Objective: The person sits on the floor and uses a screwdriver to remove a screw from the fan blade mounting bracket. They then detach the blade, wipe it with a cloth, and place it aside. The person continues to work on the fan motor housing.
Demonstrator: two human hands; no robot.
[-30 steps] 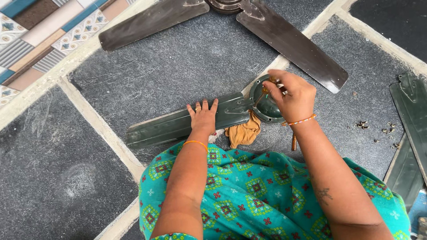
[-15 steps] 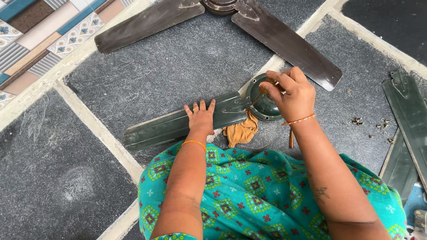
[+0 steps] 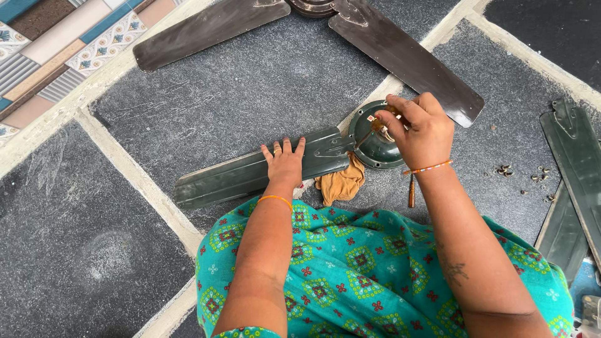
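Two hands working on a dark green fan blade lying on the grey stone floor. Left hand is pressing flat on the blade, fingers spread apart, palm down, not gripping anything. Right hand is sitting over the round green motor hub at the blade's end, fingers closed around a small tool w/ orange handle, its thin shaft angling down-left toward the blade bracket. Brown cloth is lying bunched just below the hub, btwn the two wrists. Brown fan w/ two long blades is lying beyond the right hand, one blade tip near its knuckles. Small loose screws are lying scattered to the right of the right wrist. More green blades further right.
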